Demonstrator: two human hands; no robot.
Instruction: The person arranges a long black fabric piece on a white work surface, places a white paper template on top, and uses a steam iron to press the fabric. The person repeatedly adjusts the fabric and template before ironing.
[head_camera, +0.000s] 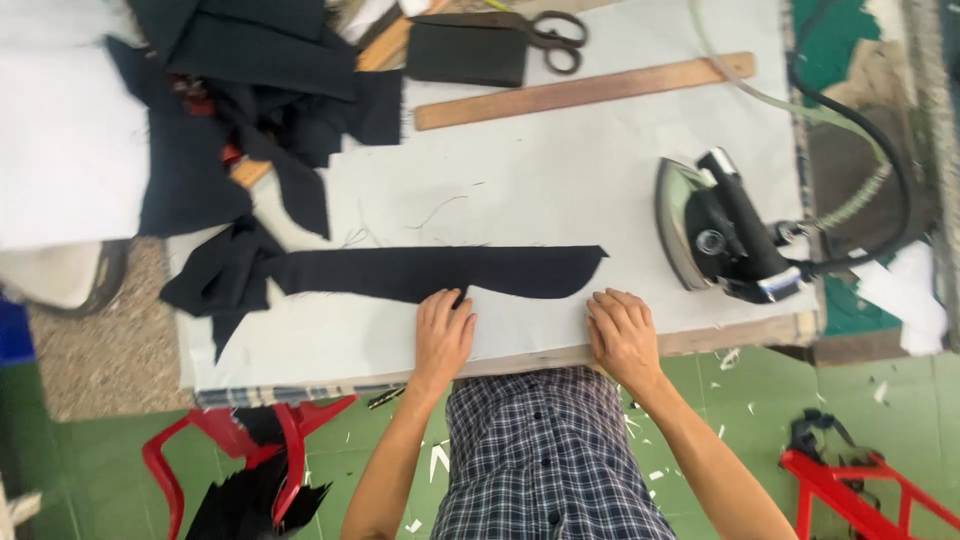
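Left hand (443, 335) lay flat and open, fingertips pressing the lower edge of the long black fabric strip (440, 271); right hand (622, 335) also flat and open, palm down on the desk (540, 180) just below the strip's pointed right end, gripping nothing. Strip ran across the near part of the desk, its left end bunched at the edge. Steam iron (722, 232) stood to the right, apart from it; wooden ruler (585, 91), scissors (550, 38) and a black fabric pile (250, 90) sat farther back.

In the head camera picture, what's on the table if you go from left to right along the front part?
Bunched dark cloth → long dark cloth strip → left hand → right hand → iron.
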